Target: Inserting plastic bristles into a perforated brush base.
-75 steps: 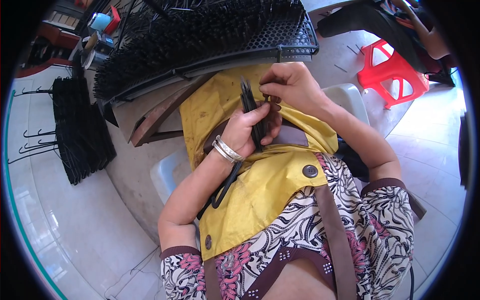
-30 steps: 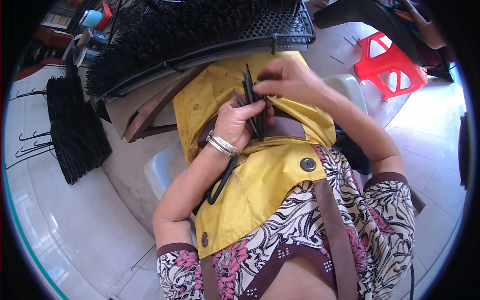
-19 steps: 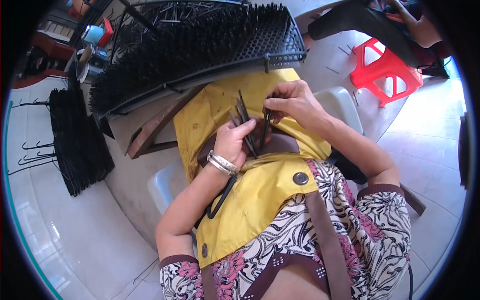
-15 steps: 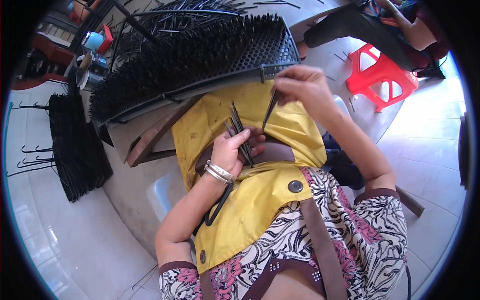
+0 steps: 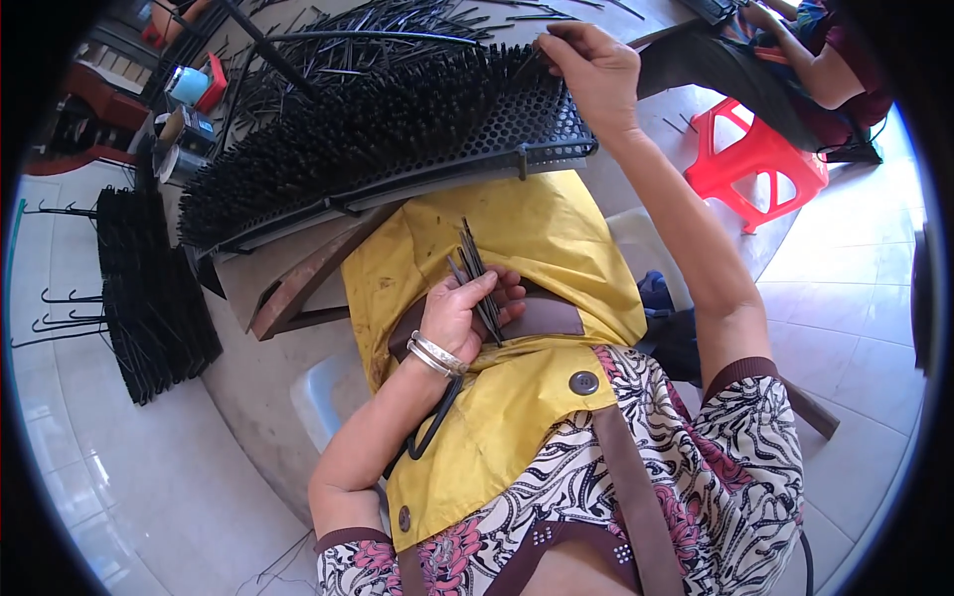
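Over my lap, my left hand (image 5: 465,308) is closed round a small bundle of thin black sticks (image 5: 473,260), whose upper ends fan out above the thumb. My right hand (image 5: 596,74) reaches to the far right end of a black perforated rack (image 5: 556,121). Its thumb and fingers pinch what looks like one thin dark stick, slanting down toward the holes. Dense rows of upright black sticks (image 5: 328,149) fill most of the rack; bare holes show along its near right part. The pinched stick's lower end is lost among them.
Loose black sticks (image 5: 368,70) lie heaped behind the rack. Black bundles on hooked rods (image 5: 149,288) are at the left. A red stool (image 5: 760,164) stands at the right, near another person's leg (image 5: 696,70). A yellow apron (image 5: 566,228) covers my lap.
My right hand has moved up and away from my lap to the far right end of the rack, carrying a dark stick. My left hand stays with its bundle, almost unmoved.
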Demonstrator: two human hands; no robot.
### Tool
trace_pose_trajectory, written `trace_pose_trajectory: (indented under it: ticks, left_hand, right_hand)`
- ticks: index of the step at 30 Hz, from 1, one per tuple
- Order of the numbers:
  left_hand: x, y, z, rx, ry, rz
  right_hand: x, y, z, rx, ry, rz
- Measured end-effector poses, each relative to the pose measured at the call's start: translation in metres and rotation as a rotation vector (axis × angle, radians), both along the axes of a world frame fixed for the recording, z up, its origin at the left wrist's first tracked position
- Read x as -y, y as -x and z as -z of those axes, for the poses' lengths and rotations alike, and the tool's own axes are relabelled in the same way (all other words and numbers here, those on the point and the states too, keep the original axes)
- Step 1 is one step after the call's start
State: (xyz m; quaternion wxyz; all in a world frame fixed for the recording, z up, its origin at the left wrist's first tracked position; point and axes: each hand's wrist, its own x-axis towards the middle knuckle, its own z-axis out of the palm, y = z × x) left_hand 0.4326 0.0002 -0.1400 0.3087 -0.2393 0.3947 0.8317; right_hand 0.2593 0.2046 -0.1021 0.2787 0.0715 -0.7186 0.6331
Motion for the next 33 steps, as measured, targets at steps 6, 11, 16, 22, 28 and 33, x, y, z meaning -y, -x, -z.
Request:
trace_pose_trajectory:
  ticks: [6,11,16,22,28,33]
  left_hand:
    - [0.0,0.002,-0.003,-0.017,-0.008,0.003]
    - [0.002,0.002,0.0,-0.006,-0.017,0.003]
    - [0.001,0.0,0.0,-0.003,-0.012,0.009]
    - [0.001,-0.001,0.001,-0.001,-0.015,0.02]
    - [0.001,0.002,0.002,-0.012,-0.016,0.024]
    - [0.004,0.001,-0.001,-0.052,-0.004,0.026]
  right_hand:
    - [0.004,0.012,0.006,-0.114,-0.258,0.098]
    - [0.002,0.008,0.007,-0.1,-0.255,0.106]
    - [0.004,0.002,0.004,-0.179,-0.405,0.075]
    - [0.008,0.011,-0.011,-0.15,-0.792,0.029]
    - [0.018,0.022,-0.025,0.036,-1.083,0.004]
    - [0.027,0.017,-0.024,0.124,-1.198,-0.003]
